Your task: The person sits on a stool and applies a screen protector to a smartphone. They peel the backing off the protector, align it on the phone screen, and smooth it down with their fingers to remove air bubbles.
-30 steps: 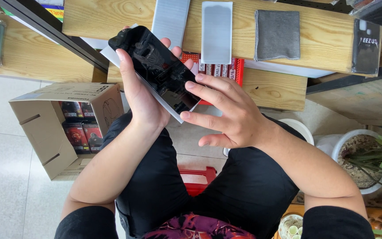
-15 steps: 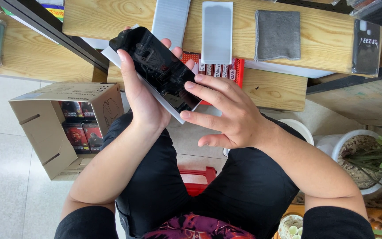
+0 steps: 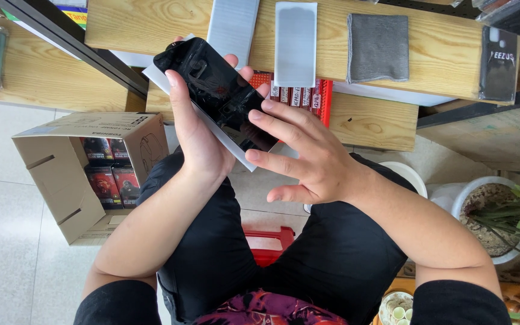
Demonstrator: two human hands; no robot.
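My left hand [image 3: 197, 138] grips a black smartphone [image 3: 215, 90] from below, screen up, tilted away over my lap, with a white sheet [image 3: 221, 141] held under it. My right hand [image 3: 305, 159] lies flat with spread fingers, its fingertips pressing on the lower right part of the phone's screen. Both hands are above my black trousers [image 3: 224, 253], in front of a wooden bench [image 3: 440, 54].
On the bench lie two pale screen protectors [image 3: 295, 42], a grey cloth [image 3: 378, 47] and a dark packet [image 3: 499, 63]. An open cardboard box [image 3: 70, 174] of small cartons stands on the floor at left. White plant pots [image 3: 482, 210] stand at right, a red stool [image 3: 266, 244] below me.
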